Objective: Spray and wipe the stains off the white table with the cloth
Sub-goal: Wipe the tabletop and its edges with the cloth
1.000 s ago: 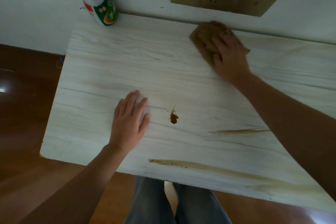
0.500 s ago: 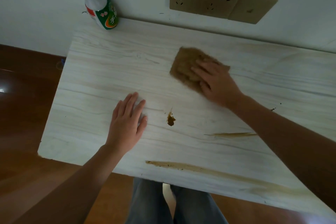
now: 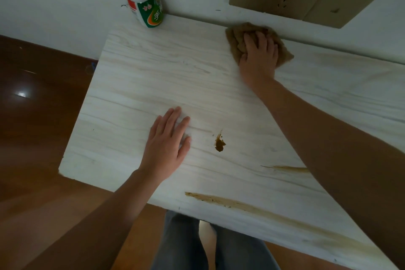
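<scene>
Tabletop (image 3: 153,76): white wood-grain, set against the wall, stains not yet cleared. Long streak (image 3: 252,206) lies along the near edge, well short of the right hand (image 3: 258,57), its long axis running left to right; short streak (image 3: 287,168) and dark blot (image 3: 219,143) lie between. The blot sits just right of the left hand (image 3: 167,140), the nearer hand, which rests flat, fingers spread, holding nothing. Right hand presses flat on the brown cloth (image 3: 236,37) at the far edge. Spray bottle (image 3: 144,2) stands upright, far left of that hand. No containers seen.
</scene>
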